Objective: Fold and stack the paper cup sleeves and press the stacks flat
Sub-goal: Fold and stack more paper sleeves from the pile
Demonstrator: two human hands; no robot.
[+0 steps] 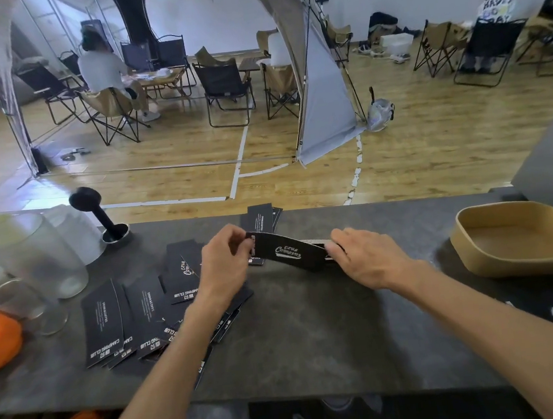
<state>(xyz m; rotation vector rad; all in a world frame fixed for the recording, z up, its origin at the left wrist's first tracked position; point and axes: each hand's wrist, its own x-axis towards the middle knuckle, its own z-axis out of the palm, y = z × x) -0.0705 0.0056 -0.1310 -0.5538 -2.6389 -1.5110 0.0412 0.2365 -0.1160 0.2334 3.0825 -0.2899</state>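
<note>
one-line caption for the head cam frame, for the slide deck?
Both hands, left hand and right hand, pinch the ends of a black cup sleeve above a dark counter strewn with flat sleeves.

Two bare forearms and hands, nothing worn

The left hand [224, 267] and right hand [367, 259] carry no gloves, rings, watches or bands. Both forearms are uncovered from wrist to the bottom edge of view, with no sleeve cuff showing. Fingernails are short and unpainted where they can be seen.
</note>
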